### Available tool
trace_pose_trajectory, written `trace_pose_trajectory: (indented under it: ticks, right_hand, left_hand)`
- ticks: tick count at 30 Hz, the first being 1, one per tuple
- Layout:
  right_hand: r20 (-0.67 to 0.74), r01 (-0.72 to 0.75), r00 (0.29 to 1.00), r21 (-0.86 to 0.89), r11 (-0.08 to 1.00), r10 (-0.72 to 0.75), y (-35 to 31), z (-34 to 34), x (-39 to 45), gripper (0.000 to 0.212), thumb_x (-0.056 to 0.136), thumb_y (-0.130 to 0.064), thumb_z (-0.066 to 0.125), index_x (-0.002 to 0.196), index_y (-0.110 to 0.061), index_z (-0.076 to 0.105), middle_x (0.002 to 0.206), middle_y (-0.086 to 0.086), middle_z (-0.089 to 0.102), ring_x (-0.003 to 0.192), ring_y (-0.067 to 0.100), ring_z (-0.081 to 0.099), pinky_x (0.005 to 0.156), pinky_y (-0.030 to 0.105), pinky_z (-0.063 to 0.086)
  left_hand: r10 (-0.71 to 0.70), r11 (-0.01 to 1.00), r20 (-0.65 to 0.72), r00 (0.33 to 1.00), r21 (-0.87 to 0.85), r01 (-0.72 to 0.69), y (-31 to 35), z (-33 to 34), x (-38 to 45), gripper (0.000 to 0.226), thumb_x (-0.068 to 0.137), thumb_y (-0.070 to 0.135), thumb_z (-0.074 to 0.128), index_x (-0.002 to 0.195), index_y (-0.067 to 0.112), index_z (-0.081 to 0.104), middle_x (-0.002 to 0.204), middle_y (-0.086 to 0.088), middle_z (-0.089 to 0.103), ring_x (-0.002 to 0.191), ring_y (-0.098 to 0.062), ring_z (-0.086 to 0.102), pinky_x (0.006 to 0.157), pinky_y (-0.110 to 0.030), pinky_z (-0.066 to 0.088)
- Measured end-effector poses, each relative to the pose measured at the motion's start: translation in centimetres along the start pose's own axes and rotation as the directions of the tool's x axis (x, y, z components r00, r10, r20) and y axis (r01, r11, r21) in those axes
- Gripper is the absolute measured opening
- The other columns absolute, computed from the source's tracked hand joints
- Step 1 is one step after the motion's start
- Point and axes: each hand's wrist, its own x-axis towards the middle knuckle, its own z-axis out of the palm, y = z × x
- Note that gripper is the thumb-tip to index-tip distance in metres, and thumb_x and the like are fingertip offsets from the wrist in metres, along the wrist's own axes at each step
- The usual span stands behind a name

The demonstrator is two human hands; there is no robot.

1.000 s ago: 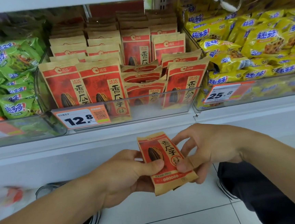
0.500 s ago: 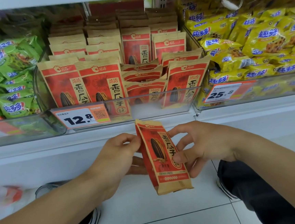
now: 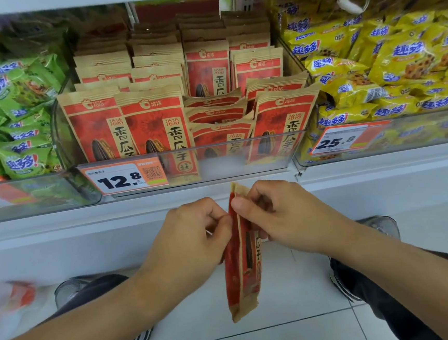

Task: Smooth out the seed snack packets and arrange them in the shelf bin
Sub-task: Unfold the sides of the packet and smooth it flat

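Seed packet pinched edge-on between both hands, below the shelf bin.

Largest first: the shelf bin holds upright rows, with slumped packets in its near middle. The seed packet hangs upright, near its front. The left hand and right hand pinch its upper edge. Held only at the top, it could slip to the floor; pushed into the crowded middle, it may crease again or topple the neighbours.
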Motion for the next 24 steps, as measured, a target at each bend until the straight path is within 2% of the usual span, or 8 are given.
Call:
trace_pose_trajectory:
  ticks: [5,7,9,13,17,20,24]
  right_hand:
    - [0.056,-0.093,0.994,0.046,0.995,0.090,0.1,0.1,0.3,0.023,0.101,-0.020,0.051,0.084,-0.009,0.060,0.075,0.010,0.072,0.069,0.025,0.070,0.071,0.047,0.059]
    - [0.101,-0.176,0.982,0.163,0.971,0.161,0.0,0.1,0.3,0.023,0.102,-0.016,0.049,0.084,-0.006,0.060,0.075,0.009,0.072,0.063,0.020,0.069,0.065,0.035,0.061]
    - [0.125,-0.230,0.971,0.243,0.942,0.205,-0.3,0.0,0.3,0.024,0.103,-0.014,0.049,0.083,-0.007,0.060,0.073,0.007,0.069,0.059,0.015,0.066,0.058,0.026,0.058]
    - [0.101,-0.250,0.968,0.305,0.919,0.230,-0.5,-0.3,0.4,0.024,0.102,-0.012,0.051,0.083,-0.004,0.063,0.072,0.010,0.069,0.057,0.016,0.066,0.055,0.024,0.056]
    - [0.070,-0.265,0.964,0.315,0.911,0.256,-0.5,-0.6,0.4,0.021,0.098,-0.012,0.054,0.087,0.001,0.066,0.065,0.006,0.071,0.058,0.016,0.069,0.054,0.024,0.056]
    - [0.046,-0.273,0.961,0.315,0.909,0.273,-0.7,-0.9,0.5,0.020,0.097,-0.010,0.055,0.090,0.006,0.065,0.065,0.007,0.071,0.057,0.017,0.068,0.054,0.026,0.055]
    - [0.035,-0.276,0.959,0.318,0.907,0.280,-0.8,-1.0,0.6,0.021,0.098,-0.010,0.054,0.091,0.006,0.065,0.069,0.011,0.071,0.059,0.019,0.069,0.054,0.027,0.057]
  left_hand:
    - [-0.012,0.999,0.017,1.000,0.038,0.011,-0.2,0.2,0.1,0.020,0.095,0.017,0.058,0.076,0.019,0.063,0.063,0.001,0.072,0.058,-0.019,0.070,0.064,-0.044,0.060]
    - [-0.026,1.000,0.030,0.999,0.011,0.026,-0.2,0.2,0.2,0.020,0.096,0.016,0.058,0.077,0.017,0.064,0.064,-0.001,0.072,0.058,-0.020,0.070,0.064,-0.046,0.059]
    - [-0.034,0.999,0.032,0.999,-0.020,0.035,-0.1,0.2,0.2,0.019,0.097,0.015,0.058,0.079,0.015,0.064,0.065,-0.002,0.073,0.059,-0.022,0.071,0.065,-0.047,0.060]
    - [-0.041,0.998,0.042,0.998,-0.050,0.043,0.3,0.1,0.3,0.016,0.095,0.020,0.060,0.081,0.015,0.064,0.071,0.001,0.074,0.057,-0.016,0.071,0.064,-0.042,0.060]
    - [-0.086,0.992,0.195,0.977,0.103,0.067,0.1,-0.2,0.2,0.015,0.091,0.033,0.066,0.084,0.020,0.063,0.076,0.006,0.071,0.057,-0.013,0.071,0.063,-0.044,0.060]
    - [-0.172,0.956,0.342,0.924,0.286,0.072,0.1,-0.3,-0.1,0.016,0.090,0.034,0.066,0.084,0.020,0.062,0.077,0.000,0.073,0.057,-0.010,0.070,0.061,-0.034,0.061]
    - [-0.213,0.950,0.416,0.884,0.300,0.088,0.3,-0.2,-0.2,0.019,0.091,0.024,0.063,0.078,0.010,0.066,0.071,-0.004,0.075,0.057,-0.011,0.071,0.058,-0.029,0.060]
